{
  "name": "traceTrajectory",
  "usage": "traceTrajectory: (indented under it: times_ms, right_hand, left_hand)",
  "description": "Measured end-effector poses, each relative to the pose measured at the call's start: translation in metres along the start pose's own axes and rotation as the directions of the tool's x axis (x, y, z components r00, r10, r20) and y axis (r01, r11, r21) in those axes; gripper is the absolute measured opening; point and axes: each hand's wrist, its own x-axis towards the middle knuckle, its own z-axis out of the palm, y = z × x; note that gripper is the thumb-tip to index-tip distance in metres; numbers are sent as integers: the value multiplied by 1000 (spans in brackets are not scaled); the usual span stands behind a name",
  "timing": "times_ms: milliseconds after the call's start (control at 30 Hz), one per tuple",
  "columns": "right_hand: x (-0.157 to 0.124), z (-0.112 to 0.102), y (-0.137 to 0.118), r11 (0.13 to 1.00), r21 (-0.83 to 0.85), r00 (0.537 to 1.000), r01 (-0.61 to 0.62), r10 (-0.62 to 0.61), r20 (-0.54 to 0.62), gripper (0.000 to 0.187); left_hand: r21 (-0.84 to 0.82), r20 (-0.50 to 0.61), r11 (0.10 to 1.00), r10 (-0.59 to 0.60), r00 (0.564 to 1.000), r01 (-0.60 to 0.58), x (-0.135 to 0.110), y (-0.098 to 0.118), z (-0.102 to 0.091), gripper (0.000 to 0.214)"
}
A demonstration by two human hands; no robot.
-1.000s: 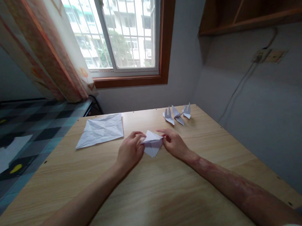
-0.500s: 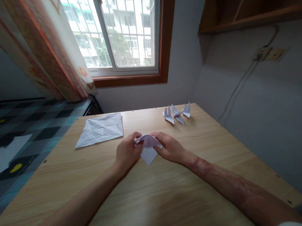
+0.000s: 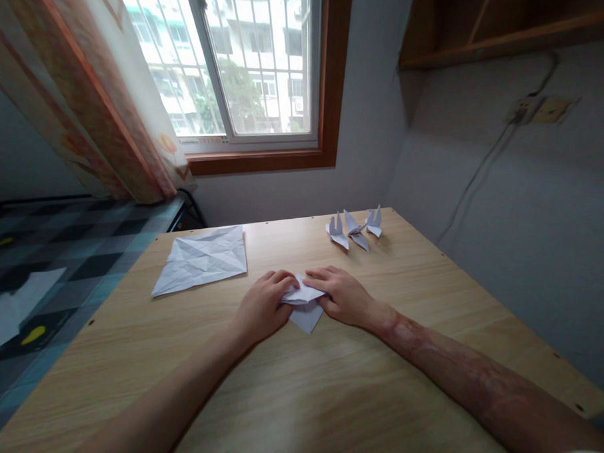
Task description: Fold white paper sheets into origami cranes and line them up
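A small folded sheet of white paper point(image 3: 307, 317) lies on the table in front of me, one pointed corner toward me and an upper flap folded over it. My left hand point(image 3: 268, 301) grips its left side, fingers on top and thumb low at the edge. On the right side my right hand point(image 3: 339, 293) holds it the same way, fingertips on the flap. Parts of the paper's side edges are hidden under my fingers. Beyond my right hand stand three folded paper cranes point(image 3: 356, 231). A creased, unfolded white sheet point(image 3: 200, 257) lies flat to the left.
The wooden table point(image 3: 309, 400) reaches the wall under a barred window point(image 3: 265, 68). At the left is a bed with a checked cover point(image 3: 98, 269), with loose white paper point(image 3: 25, 305) on it. A wall socket point(image 3: 524, 108) with a cable is at the right, below a shelf point(image 3: 504, 37).
The paper's upper flap, raised and curved before, is now folded down toward me and flatter. Both hands have shifted slightly with it, fingers now pressing on top.
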Motion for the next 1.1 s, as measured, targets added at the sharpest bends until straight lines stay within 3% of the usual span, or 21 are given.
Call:
traceTrajectory:
  times_ms: [233,333,467,567,667,800,967,1100]
  right_hand:
    - [-6,-10,0,997,-20,991,71,-68,115,75]
    - [-8,-10,5,997,29,975,72,-76,208,90]
    - [-7,-14,10,994,104,957,21,-50,285,102]
    - [-4,-17,9,993,120,967,10,-40,252,78]
    - [-4,-16,6,994,103,993,44,-55,108,53]
    - [-3,-11,3,992,95,996,82,-78,-40,26]
    - [0,-10,1,1000,-23,994,2,-5,-110,8]
    - [1,-9,1,991,-115,987,-63,45,-156,21]
  left_hand:
    - [-134,139,976,189,972,-171,0,-17,-23,36]
    - [-169,118,978,141,983,-120,1,-20,-22,47]
    - [-88,74,988,134,988,-128,1,-21,-13,26]
    - [0,15,994,109,994,-109,1,-23,-8,23]
    - [89,-82,996,19,996,-11,0,-25,-7,21]
    - [115,-99,991,-56,994,67,-2,-24,-6,24]
    - [57,-109,998,-11,994,17,-3,-18,-6,23]
    - [16,-42,992,125,991,-125,-1,-21,-5,26]
